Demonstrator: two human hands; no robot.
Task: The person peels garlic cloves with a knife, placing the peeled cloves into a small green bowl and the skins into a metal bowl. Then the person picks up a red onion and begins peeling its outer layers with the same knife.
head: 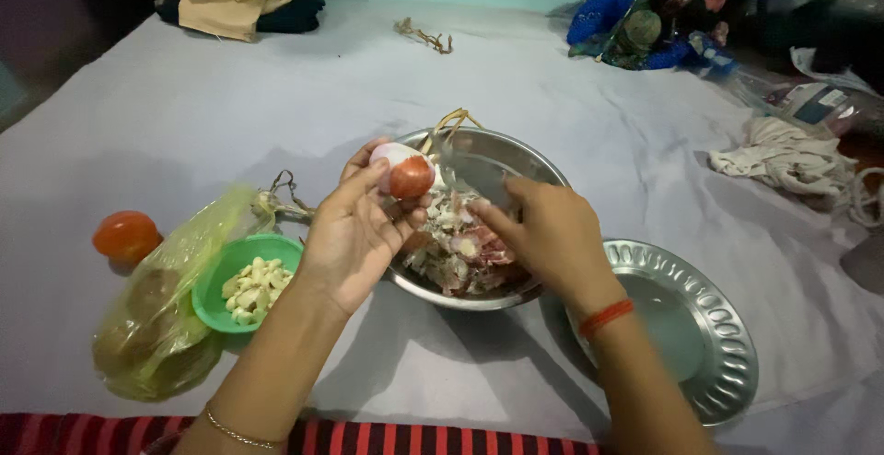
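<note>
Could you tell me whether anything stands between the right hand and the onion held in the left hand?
Nothing visible does. The right hand hovers over the steel bowl of peelings, and open air separates it from the half-peeled onion held up by the left hand.

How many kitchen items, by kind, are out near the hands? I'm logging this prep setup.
Steel bowl of peelings: 1
Steel plate: 1
Green bowl of garlic cloves: 1
Onion in the left hand: 1
Tomato: 1
Yellow plastic bag: 1
Total: 6
</note>
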